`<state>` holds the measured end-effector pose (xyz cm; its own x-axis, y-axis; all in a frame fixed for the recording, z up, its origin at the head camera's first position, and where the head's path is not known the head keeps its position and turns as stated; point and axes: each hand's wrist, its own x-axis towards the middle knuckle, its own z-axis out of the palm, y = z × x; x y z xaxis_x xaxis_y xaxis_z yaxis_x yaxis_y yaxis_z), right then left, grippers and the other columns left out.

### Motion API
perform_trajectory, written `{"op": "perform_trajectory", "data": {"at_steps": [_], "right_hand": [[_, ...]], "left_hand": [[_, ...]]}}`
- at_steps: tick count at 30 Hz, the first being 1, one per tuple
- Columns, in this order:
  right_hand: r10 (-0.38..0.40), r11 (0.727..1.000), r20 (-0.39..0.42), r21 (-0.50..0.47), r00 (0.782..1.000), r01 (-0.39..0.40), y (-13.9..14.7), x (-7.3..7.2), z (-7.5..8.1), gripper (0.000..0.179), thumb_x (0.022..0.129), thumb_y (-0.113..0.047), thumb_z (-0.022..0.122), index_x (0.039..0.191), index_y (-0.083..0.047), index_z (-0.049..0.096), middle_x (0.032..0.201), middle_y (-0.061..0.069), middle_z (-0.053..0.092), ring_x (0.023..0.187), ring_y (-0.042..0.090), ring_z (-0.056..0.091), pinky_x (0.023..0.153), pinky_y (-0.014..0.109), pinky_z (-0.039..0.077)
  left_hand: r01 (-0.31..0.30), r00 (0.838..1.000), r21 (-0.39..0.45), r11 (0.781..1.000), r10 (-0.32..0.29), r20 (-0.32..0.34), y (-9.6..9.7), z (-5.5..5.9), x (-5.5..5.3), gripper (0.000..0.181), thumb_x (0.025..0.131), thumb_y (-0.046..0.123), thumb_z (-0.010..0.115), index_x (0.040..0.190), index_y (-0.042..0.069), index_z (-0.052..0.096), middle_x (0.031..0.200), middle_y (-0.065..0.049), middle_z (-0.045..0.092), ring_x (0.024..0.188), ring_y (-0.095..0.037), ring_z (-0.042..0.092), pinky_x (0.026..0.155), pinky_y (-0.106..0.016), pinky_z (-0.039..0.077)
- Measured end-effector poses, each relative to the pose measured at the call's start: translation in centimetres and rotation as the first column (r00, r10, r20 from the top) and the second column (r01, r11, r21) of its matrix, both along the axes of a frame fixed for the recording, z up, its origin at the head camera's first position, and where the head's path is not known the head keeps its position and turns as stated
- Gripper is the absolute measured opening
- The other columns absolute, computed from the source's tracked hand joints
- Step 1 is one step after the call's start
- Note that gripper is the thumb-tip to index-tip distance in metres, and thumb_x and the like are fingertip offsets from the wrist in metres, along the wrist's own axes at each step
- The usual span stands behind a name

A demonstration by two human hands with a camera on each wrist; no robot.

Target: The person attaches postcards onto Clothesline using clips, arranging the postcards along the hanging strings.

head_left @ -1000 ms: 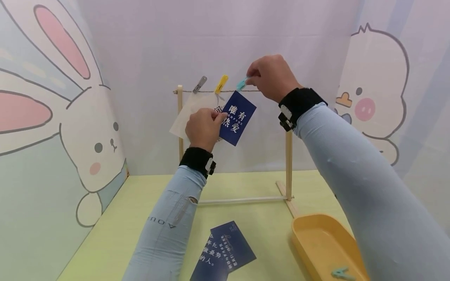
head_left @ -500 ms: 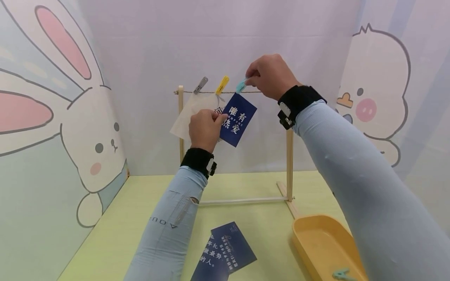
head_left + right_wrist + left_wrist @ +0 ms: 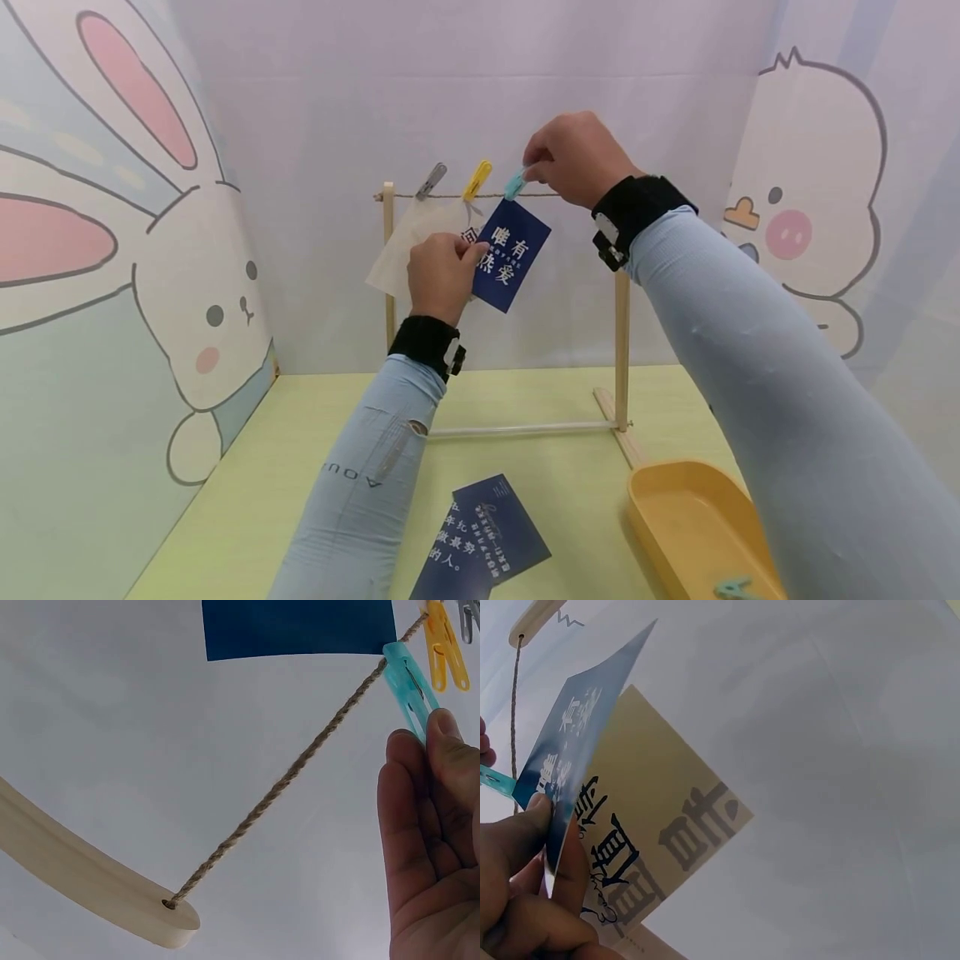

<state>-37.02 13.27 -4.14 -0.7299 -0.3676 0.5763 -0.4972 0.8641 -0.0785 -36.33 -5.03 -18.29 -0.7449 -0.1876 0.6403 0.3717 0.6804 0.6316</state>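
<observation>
My left hand (image 3: 442, 275) pinches the left edge of a dark blue card (image 3: 512, 257) with white characters, thumb in front, fingers behind. My right hand (image 3: 576, 158) pinches the handles of a turquoise clothespin (image 3: 514, 185) above the card's top corner. In the right wrist view the clothespin's tip (image 3: 395, 652) meets both the twine (image 3: 300, 765) and the card's corner. To the left, a yellow clothespin (image 3: 477, 180) and a grey clothespin (image 3: 431, 180) sit on the line, with pale cards (image 3: 408, 242) hanging below, partly hidden by my left hand.
The twine runs between the posts of a wooden frame (image 3: 622, 350) on the light green table (image 3: 330, 408). Two blue cards (image 3: 501, 529) overlap near the front. At the right stands a yellow tray (image 3: 705, 508) holding another turquoise clothespin (image 3: 735, 588).
Both hands keep their grips on the card and the clothespin, almost still. The whole head view has shifted slightly.
</observation>
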Motion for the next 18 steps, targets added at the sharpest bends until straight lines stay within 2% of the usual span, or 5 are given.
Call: {"op": "perform_trajectory", "data": {"at_steps": [18], "right_hand": [[0.008, 0.998, 0.010, 0.061, 1.000, -0.009, 0.02, -0.23, 0.14, 0.024, 0.102, -0.019, 0.066, 0.119, -0.006, 0.078, 0.114, 0.014, 0.075, 0.096, 0.029, 0.066, 0.094, 0.039, 0.059]], "left_hand": [[0.007, 1.000, -0.009, 1.000, -0.007, -0.003, 0.32, -0.18, -0.15, 0.035, 0.098, 0.041, 0.070, 0.100, 0.009, 0.081, 0.083, -0.005, 0.074, 0.073, -0.018, 0.066, 0.062, -0.027, 0.052]]}}
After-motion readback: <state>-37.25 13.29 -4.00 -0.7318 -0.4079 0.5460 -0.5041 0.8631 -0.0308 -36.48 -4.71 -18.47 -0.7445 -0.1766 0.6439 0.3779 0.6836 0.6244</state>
